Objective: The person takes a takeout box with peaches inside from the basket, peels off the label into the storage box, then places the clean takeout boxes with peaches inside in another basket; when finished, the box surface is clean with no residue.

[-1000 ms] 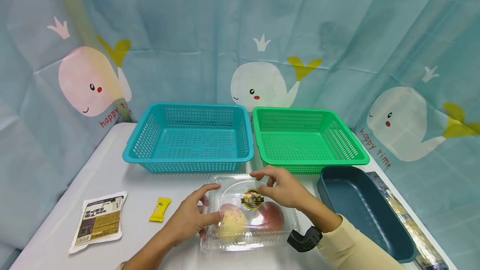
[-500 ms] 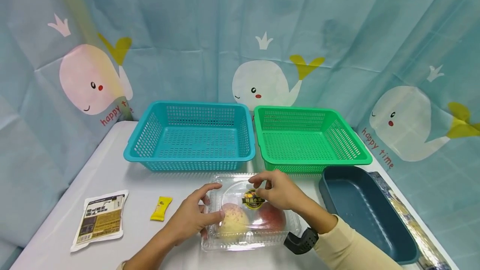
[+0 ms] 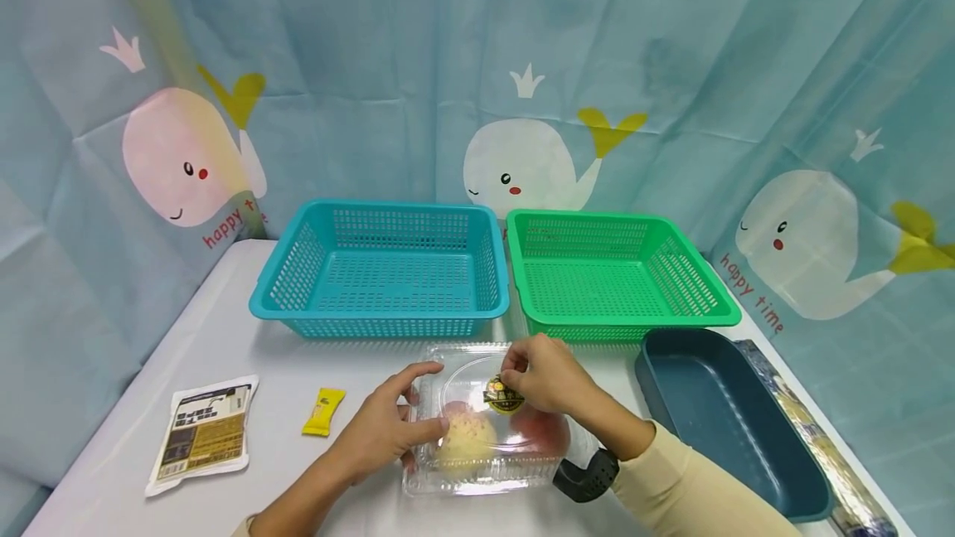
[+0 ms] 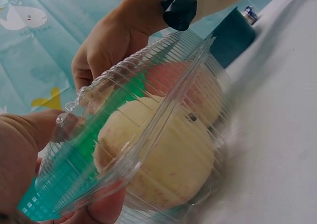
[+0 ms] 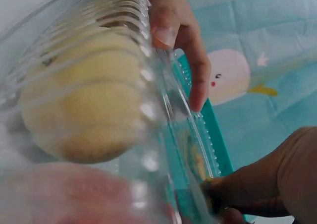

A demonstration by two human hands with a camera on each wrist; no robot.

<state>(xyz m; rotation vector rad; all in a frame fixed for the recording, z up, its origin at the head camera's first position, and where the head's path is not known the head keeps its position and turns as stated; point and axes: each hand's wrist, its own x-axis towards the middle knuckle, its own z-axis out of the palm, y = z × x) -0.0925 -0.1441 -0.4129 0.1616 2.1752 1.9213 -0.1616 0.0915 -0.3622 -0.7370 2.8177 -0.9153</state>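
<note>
A clear plastic clamshell box (image 3: 488, 365) lies on the white table with two peaches inside, one pale yellow (image 3: 464, 439) and one red (image 3: 542, 432). My left hand (image 3: 384, 423) grips its left side, thumb over the lid and fingers lower down, as the left wrist view also shows. On the lid sits a round black-and-gold sticker (image 3: 498, 397). My right hand (image 3: 550, 376) pinches at the sticker's upper right edge with thumb and forefinger, covering part of it. In the right wrist view the right thumb (image 5: 247, 184) meets the sticker's edge.
Behind the box stand a blue basket (image 3: 399, 327) and a green basket (image 3: 627, 321). A dark teal tub (image 3: 734, 429) is at the right, beside a shiny patterned strip (image 3: 821, 454). Leftward lie a small yellow packet (image 3: 323, 412) and a white-and-brown pouch (image 3: 203, 436).
My right hand has lowered from above the lid onto the sticker, its thumb and forefinger closing at the edge. My left hand keeps its grip on the box.
</note>
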